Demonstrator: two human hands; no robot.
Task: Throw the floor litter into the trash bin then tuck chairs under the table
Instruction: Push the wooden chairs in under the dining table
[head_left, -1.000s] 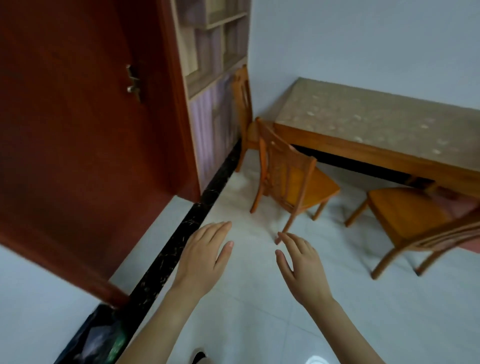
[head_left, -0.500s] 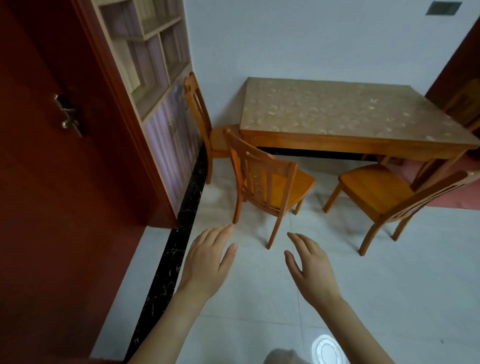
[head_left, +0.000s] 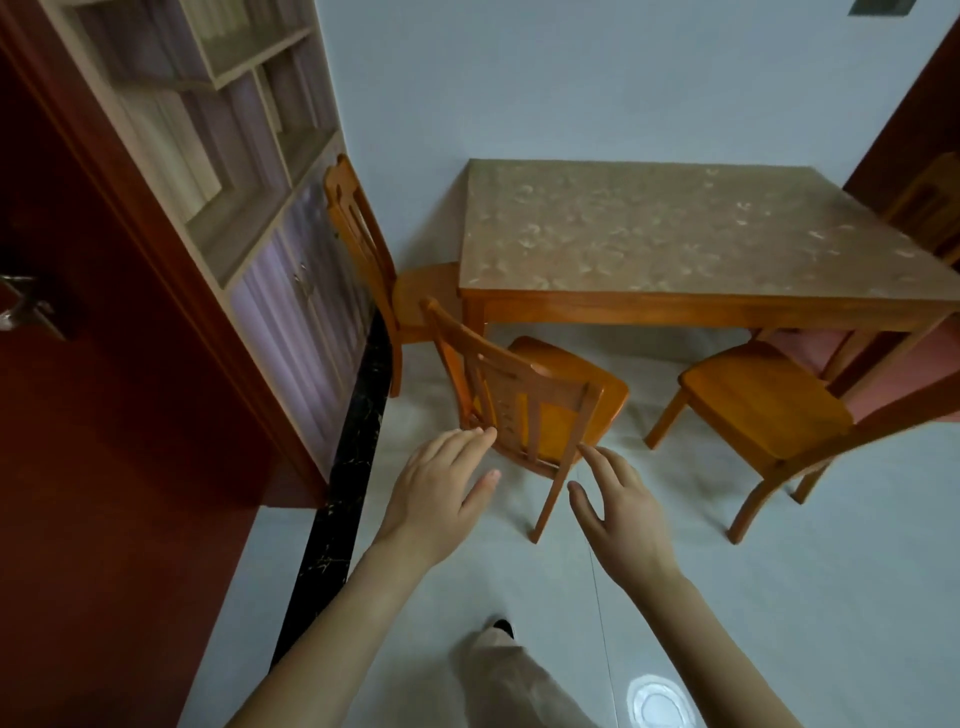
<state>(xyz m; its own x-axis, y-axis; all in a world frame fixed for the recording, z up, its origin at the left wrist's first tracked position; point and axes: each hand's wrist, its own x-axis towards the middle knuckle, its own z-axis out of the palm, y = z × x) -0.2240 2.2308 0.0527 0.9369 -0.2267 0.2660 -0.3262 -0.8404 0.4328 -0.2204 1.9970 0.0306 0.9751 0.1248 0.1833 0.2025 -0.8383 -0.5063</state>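
A wooden table (head_left: 675, 306) with a patterned top stands against the far wall. The nearest wooden chair (head_left: 524, 395) is pulled out in front of its left end, its back toward me. My left hand (head_left: 441, 488) and my right hand (head_left: 618, 504) are stretched out, fingers straight, just short of that chair's back, holding nothing. A second chair (head_left: 763, 410) is pulled out at the right. A third chair (head_left: 374, 260) sits at the table's left end, its seat partly under the top. No litter or trash bin is in view.
A red-brown door (head_left: 104, 415) stands open at the left, beside a shelf cabinet (head_left: 249, 171). A black threshold strip (head_left: 348, 483) crosses the pale tiled floor (head_left: 779, 597). Another chair (head_left: 930, 208) shows at the far right edge. My trouser leg (head_left: 509, 675) is below.
I have walked closer and the view has swung right onto the table. Both hands have moved forward to the near chair's back. The black bag seen at lower left has left the view.
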